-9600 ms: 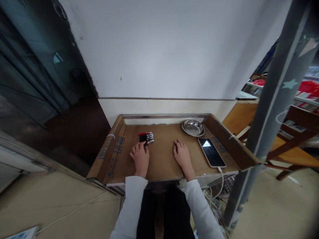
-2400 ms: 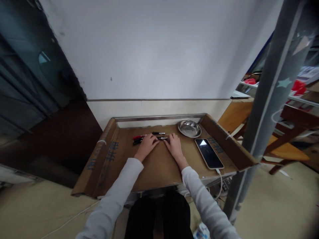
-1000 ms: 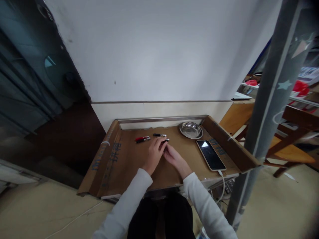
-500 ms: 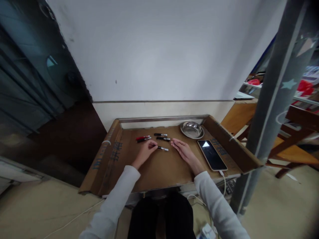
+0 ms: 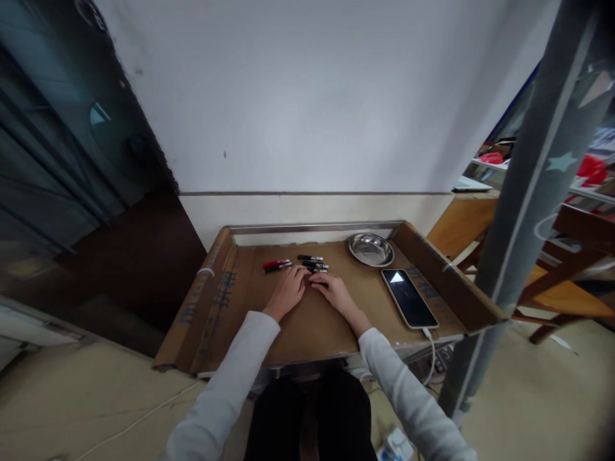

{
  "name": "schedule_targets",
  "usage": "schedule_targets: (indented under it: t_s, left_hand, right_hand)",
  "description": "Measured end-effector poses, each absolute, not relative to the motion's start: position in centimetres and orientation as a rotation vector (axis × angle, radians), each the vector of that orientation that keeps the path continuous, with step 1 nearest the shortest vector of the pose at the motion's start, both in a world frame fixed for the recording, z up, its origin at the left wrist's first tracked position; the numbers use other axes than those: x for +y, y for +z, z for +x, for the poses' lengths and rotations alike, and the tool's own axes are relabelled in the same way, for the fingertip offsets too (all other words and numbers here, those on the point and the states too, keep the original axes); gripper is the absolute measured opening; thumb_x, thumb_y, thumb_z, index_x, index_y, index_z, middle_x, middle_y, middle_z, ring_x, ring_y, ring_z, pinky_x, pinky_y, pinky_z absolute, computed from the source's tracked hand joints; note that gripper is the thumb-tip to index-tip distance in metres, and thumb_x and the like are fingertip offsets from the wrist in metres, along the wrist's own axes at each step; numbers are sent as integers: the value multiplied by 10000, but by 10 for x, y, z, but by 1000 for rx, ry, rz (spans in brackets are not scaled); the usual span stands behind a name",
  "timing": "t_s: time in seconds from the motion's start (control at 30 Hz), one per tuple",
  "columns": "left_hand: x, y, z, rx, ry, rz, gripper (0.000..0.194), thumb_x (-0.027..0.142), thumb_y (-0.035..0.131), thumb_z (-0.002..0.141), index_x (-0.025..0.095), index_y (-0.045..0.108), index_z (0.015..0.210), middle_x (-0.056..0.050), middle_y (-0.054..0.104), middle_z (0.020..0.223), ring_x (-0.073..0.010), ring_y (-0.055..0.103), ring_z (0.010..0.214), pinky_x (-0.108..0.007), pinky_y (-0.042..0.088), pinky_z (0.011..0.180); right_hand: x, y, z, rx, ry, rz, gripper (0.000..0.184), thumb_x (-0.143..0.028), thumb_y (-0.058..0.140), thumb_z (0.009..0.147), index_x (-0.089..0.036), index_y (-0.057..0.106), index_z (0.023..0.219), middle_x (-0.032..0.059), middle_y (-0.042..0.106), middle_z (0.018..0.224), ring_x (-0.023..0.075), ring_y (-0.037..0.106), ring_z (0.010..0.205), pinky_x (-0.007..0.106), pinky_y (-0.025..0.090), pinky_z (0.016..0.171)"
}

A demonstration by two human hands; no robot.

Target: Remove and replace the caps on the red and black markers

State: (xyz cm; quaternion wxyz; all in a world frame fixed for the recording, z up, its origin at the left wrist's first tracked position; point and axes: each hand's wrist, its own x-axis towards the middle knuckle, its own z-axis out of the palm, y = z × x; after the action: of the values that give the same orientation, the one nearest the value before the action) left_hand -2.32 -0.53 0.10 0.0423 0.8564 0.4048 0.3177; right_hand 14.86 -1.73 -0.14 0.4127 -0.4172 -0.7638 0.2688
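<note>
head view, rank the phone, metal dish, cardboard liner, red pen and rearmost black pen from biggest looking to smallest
1. Cardboard liner
2. Phone
3. Metal dish: looks smaller, but sits farther from the camera
4. Red pen and rearmost black pen: too alike to rank

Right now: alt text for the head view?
A person's left hand and right hand are close together at black pens on a cardboard surface; a red pen lies to the left. A metal dish and a phone with a white cable sit to the right.
</note>
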Motion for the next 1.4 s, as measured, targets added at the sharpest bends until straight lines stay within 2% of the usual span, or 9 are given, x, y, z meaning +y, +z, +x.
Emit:
schedule_targets:
  t_s: [0.17,0.4,0.53,0.63,0.77,0.87,1.13,1.23,1.4]
  left_hand:
    - [-11,3,-22,1207,934,2605,304,133,425,836,205,502,1122,-64,526,1057,-197,487,1010,-370,406,919]
    - [-4,2,-15,1238,901,2596,162,239,427,880,205,571,946,-44,547,948,-179,518,932,-336,429,868]
    - [-1,4,-9,1296,955,2550,194,206,434,874,216,545,1032,-42,545,972,-171,527,942,-322,436,863]
    - [2,4,-5,1245,940,2597,253,200,446,870,241,536,1103,-43,533,998,-169,522,962,-322,426,882]
    - [5,3,-4,1222,884,2628,172,228,449,874,221,604,948,-39,535,912,-164,529,876,-307,437,824]
    - [5,3,-11,1247,920,2596,138,247,468,864,205,597,884,-40,531,893,-168,527,866,-312,434,819]
    - [7,3,-15,1424,996,2465,138,228,520,819,192,530,951,-23,504,841,-169,509,803,-315,438,764]
    - [6,7,-20,1514,1053,2451,135,231,510,824,192,533,951,-39,512,876,-181,510,831,-324,427,787]
    - [2,11,-54,1954,1110,2394,191,250,497,830,200,543,1008,-95,521,1000,-247,492,903,-379,400,780]
  right_hand:
    - [-30,1,167,-2041,398,-1114,233,-233,538,833,-277,622,1045,31,615,1098,179,506,1066,349,378,933]
    - [-35,-1,178,-2088,144,-1366,191,-302,503,857,-234,643,969,58,605,931,196,512,894,331,395,809]
    - [-30,-1,176,-2095,47,-1467,196,-311,491,864,-229,649,946,62,595,912,203,501,865,319,379,765]
    - [-30,-1,178,-2097,30,-1502,201,-318,486,867,-240,650,954,57,590,907,204,495,866,311,364,748]
    - [-32,-3,183,-2091,36,-1522,204,-323,476,872,-255,646,961,52,589,910,198,496,862,306,347,744]
    - [-32,-1,181,-2074,5,-1560,205,-323,469,873,-247,644,946,60,594,903,208,498,866,313,335,734]
    - [-16,6,161,-2003,-114,-1637,194,-297,407,892,-183,557,937,94,610,877,224,508,842,330,309,733]
    - [-16,5,163,-1981,-116,-1653,171,-299,414,889,-185,538,919,83,612,875,214,516,832,318,306,725]
    - [-31,4,166,-1935,-24,-1645,143,-292,427,886,-198,531,918,54,616,915,204,523,871,312,307,748]
